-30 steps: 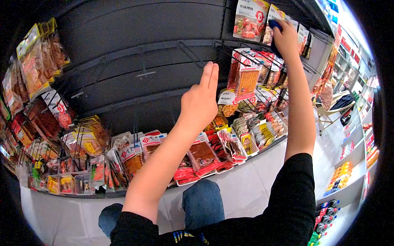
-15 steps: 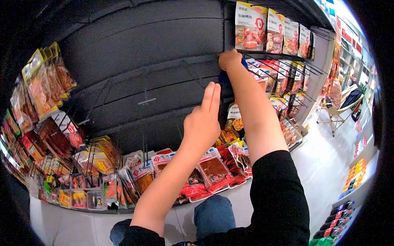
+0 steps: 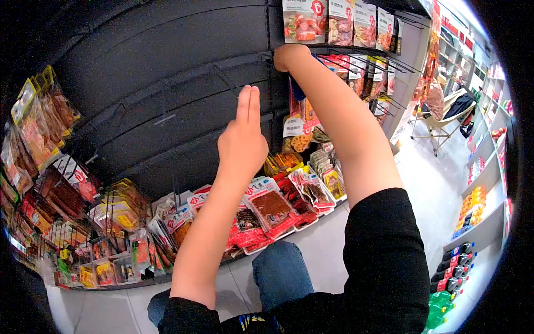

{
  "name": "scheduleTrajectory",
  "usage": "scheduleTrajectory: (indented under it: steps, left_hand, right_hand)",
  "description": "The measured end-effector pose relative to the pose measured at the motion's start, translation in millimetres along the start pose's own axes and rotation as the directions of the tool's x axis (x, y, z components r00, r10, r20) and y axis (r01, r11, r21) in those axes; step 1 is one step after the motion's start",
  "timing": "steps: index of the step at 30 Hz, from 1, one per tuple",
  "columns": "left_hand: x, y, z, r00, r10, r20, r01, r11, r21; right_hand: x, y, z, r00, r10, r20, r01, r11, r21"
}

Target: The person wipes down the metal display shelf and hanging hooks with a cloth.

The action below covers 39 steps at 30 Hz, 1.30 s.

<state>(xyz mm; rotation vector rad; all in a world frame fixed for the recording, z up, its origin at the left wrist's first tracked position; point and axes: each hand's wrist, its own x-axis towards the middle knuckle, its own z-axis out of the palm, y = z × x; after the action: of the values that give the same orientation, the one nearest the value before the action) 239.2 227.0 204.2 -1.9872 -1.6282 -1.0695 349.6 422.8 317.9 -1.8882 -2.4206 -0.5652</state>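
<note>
My right hand (image 3: 291,57) is closed at the black back panel (image 3: 206,33), below the upper row of hanging snack packs (image 3: 340,23). A dark blue cloth (image 3: 297,89) shows beneath the hand and beside the wrist; the fingers' far side is hidden. My left hand (image 3: 243,146) is raised before the panel with its back towards me. Two of its fingers point straight up, pressed side by side, and the others are folded out of sight. Nothing shows in it. A bare display hook (image 3: 225,77) is close to its fingertips.
Bagged snacks (image 3: 41,119) hang at the left. Flat red-and-white packs (image 3: 272,206) lie along the low shelf before my knee (image 3: 282,273). At the right are wire hooks with more packs, a folding chair (image 3: 442,114), and cola bottles (image 3: 453,267) on the floor.
The view has swung right and down, so the shelves and both arms sit farther left and higher. My right hand stays at the panel with the blue cloth; my left keeps two fingers raised.
</note>
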Motion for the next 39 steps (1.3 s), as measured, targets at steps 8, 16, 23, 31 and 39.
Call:
scheduleTrajectory:
  steps: [8,16,23,31,39]
  left_hand:
    - [-1.4,2.6,-13.4,0.999,0.016,0.029,-0.018,0.998,0.063]
    - [-23.0,1.7,-42.3,0.981,-0.035,0.193,0.010,0.991,0.131]
    - [-142.2,-49.3,-60.6,0.804,-0.040,0.594,0.327,0.863,-0.384]
    - [-375.7,-156.5,-113.2,0.491,-0.341,0.802,0.858,0.347,-0.378]
    - [-456.2,-143.5,-187.1,0.462,-0.826,0.324,0.884,0.458,-0.093]
  right_hand:
    - [-26.6,51.9,-0.9,0.992,-0.103,-0.074,0.109,0.991,0.082]
    - [-73.2,95.1,-7.7,0.482,0.612,-0.627,0.267,0.579,0.770]
    - [-183.0,131.9,-3.3,0.536,0.760,-0.367,0.714,-0.176,0.677]
    - [-334.7,78.4,220.7,0.889,0.455,-0.058,-0.008,0.141,0.990]
    - [-450.3,6.4,447.7,0.693,0.286,0.662,-0.671,-0.081,0.737]
